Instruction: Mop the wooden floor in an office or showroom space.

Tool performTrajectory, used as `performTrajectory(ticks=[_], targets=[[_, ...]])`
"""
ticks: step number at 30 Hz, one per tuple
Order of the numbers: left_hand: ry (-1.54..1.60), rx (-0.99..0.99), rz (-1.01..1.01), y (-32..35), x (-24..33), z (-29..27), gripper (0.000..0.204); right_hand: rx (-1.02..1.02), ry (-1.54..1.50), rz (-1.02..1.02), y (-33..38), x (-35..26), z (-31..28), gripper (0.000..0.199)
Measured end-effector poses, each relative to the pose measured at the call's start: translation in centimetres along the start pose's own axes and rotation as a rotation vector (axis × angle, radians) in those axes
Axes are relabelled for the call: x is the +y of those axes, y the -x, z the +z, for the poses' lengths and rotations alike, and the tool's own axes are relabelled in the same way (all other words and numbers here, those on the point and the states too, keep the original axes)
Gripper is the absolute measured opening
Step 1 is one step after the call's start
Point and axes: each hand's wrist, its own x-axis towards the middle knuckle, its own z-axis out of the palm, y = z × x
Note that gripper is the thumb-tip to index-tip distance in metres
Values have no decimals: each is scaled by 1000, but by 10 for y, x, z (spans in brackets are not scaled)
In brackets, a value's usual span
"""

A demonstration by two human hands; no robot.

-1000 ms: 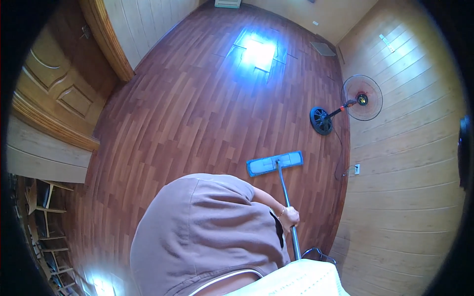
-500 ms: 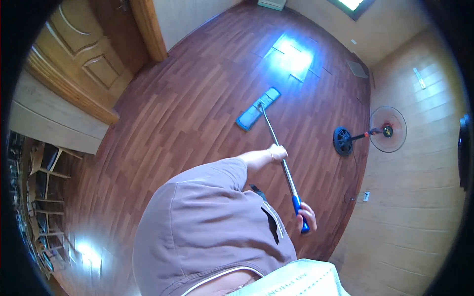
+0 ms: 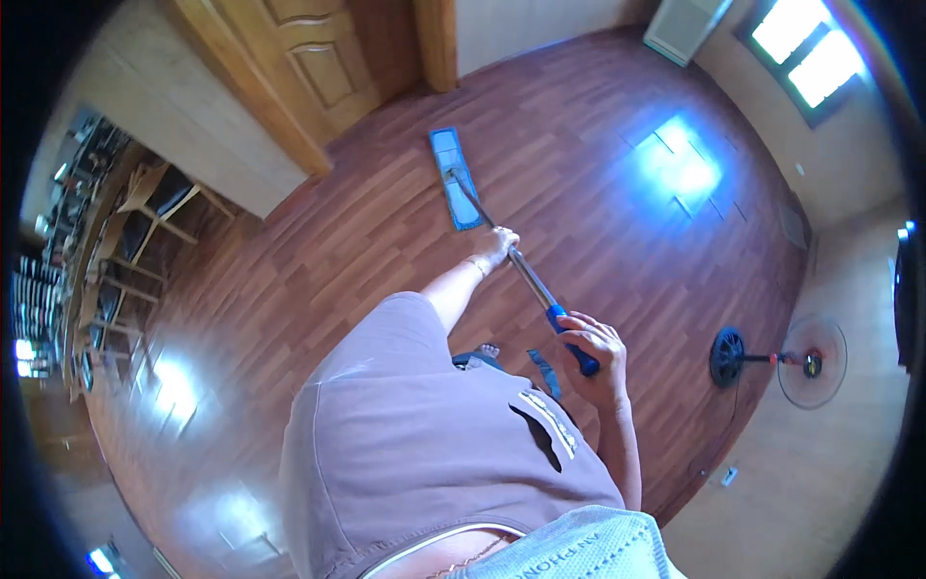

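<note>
A flat mop with a blue pad (image 3: pixel 462 209) lies against the wooden floor, ahead and slightly left of me. Its metal pole (image 3: pixel 530 277) slants back toward my body and ends in a blue handle grip (image 3: pixel 557 316). Wrapped round the pole, partway down, is my left hand (image 3: pixel 496 248), the arm stretched forward. My right hand (image 3: pixel 595 349) holds the blue grip near the pole's top end, its fingers curled over it. Part of my feet shows below the pole, beyond my shirt.
A wooden door (image 3: pixel 328 72) and its frame stand beyond the pad. At far left are chairs (image 3: pixel 159 188) along a cluttered table. A standing fan (image 3: pixel 728 357) is by the right wall, and a white box-shaped unit (image 3: pixel 683 29) stands at the back.
The mop pad has swung left, closer to the door, and turned. Both hands have stayed on the pole, moving with it. The view has turned left, showing more of the chairs.
</note>
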Motion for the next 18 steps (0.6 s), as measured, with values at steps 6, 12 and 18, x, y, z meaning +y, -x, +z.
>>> performTrajectory(ticks=[6,12,18], targets=[[-146,335,-133,109,4,-26,30,-214,-201,-173,-3,5,-3,16],[-222,419,-279,219,37,-41,29,-413,-420,-213,0,11,-5,12],[-275,504,-455,324,79,-28,39,-672,-710,11,4,-3,0,17]])
